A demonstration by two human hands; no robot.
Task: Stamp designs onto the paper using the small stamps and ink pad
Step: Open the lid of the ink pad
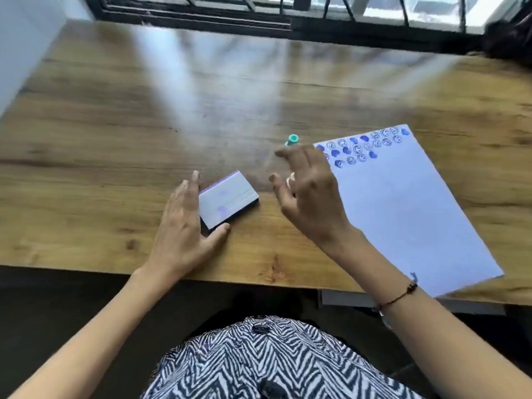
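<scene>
A white-lidded ink pad [227, 203] with a dark blue base lies on the wooden table [115, 156]. My left hand [181, 226] lies flat against its left side, thumb touching its near corner. My right hand [308, 194] hovers with fingers spread between the pad and the white paper [403, 211]. A small white object [290, 179] shows under its fingers; whether it is held is unclear. A teal stamp [292, 140] stands on the table just beyond my right fingertips. Blue smiley and heart prints [362, 148] fill the paper's far edge.
The paper lies at an angle at the right, its near corner hanging over the table's front edge [259, 279]. A dark window frame [259, 18] runs behind the table. My patterned clothing shows below the edge.
</scene>
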